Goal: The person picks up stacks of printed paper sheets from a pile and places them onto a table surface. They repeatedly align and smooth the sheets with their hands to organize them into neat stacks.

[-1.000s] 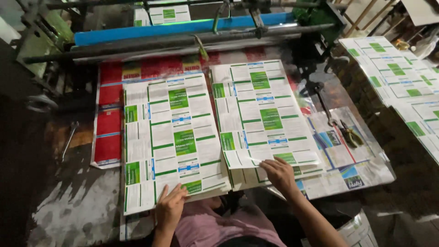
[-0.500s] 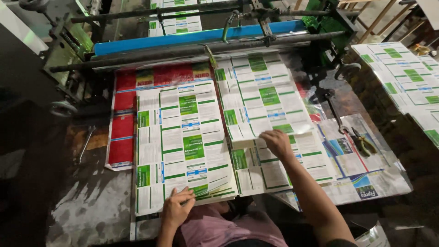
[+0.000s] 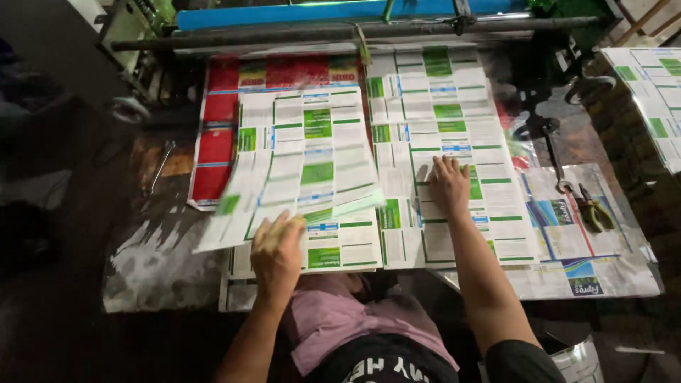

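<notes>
Lying under left hand (image 3: 277,252) fingers (image 3: 292,225): lifted printed sheet (image 3: 298,170).

Printed sheets (image 3: 312,163) under left hand (image 3: 277,248) were thin paper, smooth, slight sheen. Sheets under right hand (image 3: 448,183): same stock. Red sheets (image 3: 220,120) beneath looked glossier. Worktable (image 3: 142,262) was rough, worn, patchy finish (material unclear). Machine bar (image 3: 284,35) was dull metal; blue roller (image 3: 284,14) smooth, approx. satin. Pliers (image 3: 592,209): metal w/ plastic grips.
</notes>
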